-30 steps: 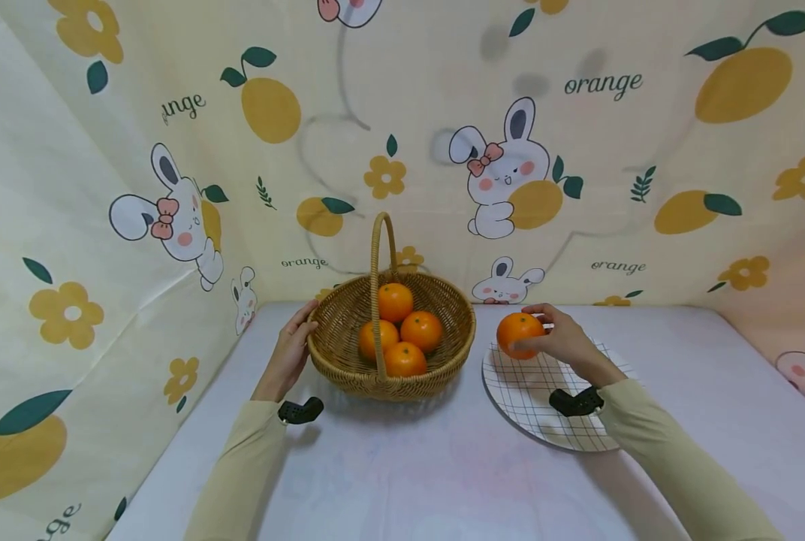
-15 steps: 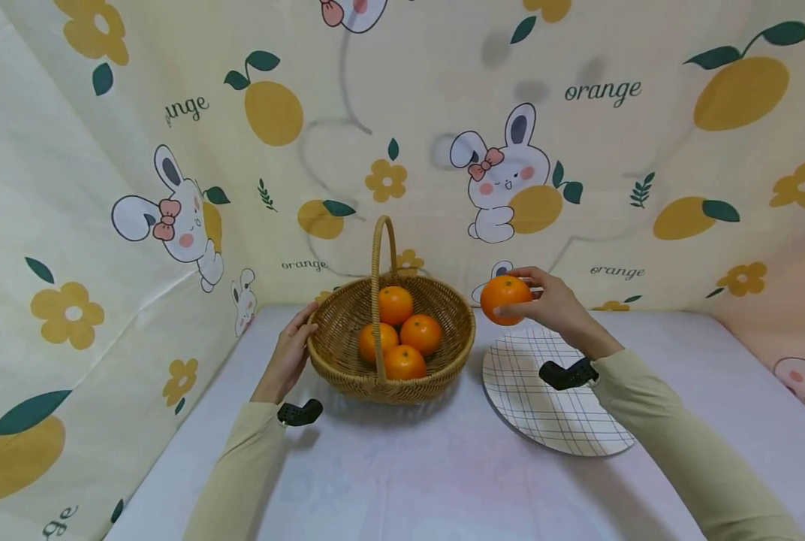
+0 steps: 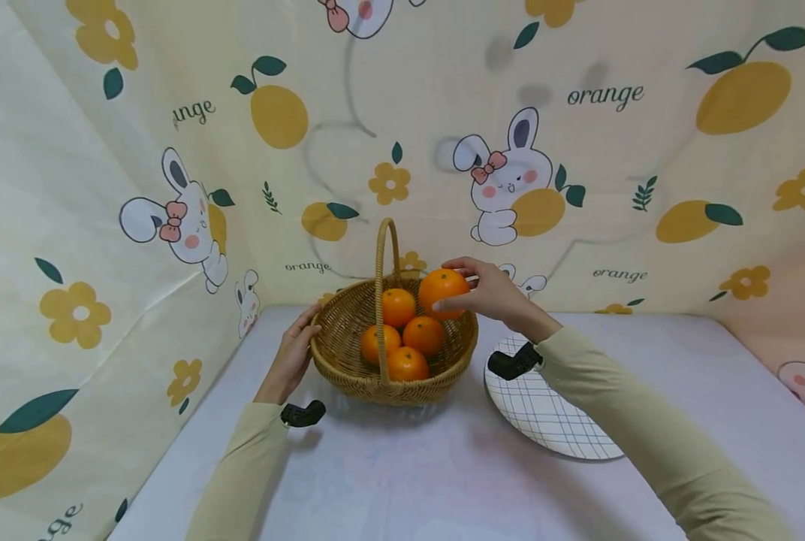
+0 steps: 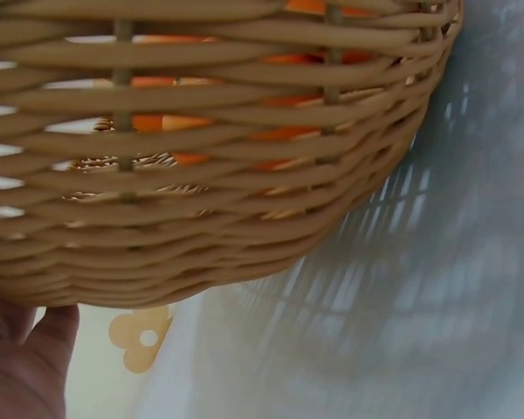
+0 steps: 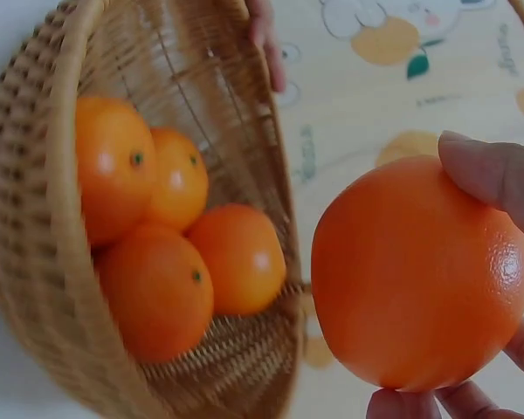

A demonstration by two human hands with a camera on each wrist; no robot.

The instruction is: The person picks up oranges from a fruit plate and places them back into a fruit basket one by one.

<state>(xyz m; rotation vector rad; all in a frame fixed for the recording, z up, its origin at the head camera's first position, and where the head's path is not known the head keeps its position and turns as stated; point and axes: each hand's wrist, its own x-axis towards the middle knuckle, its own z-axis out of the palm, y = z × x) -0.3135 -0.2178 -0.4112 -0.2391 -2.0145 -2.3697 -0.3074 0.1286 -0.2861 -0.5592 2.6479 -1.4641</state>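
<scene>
In the head view my right hand [image 3: 490, 294] pinches an orange [image 3: 444, 292] between thumb and fingers, over the right part of a wicker basket [image 3: 375, 388]. The right wrist view shows this orange [image 5: 419, 275] from close up, apart from the fruit in the basket. Several oranges [image 3: 407, 364] lie together inside the basket, beneath its arched handle [image 3: 379, 300]. At the basket's left rim, my left hand [image 3: 289, 357] holds the edge. Only part of the left hand [image 4: 26, 358] shows in the left wrist view, against the woven side.
A round white plate [image 3: 551, 409] with a grid pattern lies on the table right of the basket, partly under my right forearm. A printed cloth [image 3: 436, 98] with rabbits and oranges stands behind and at the sides. The white table [image 3: 389, 481] stretches in front.
My right hand has lifted the orange from above the plate and carried it left over the basket. The left hand stays at the basket rim.
</scene>
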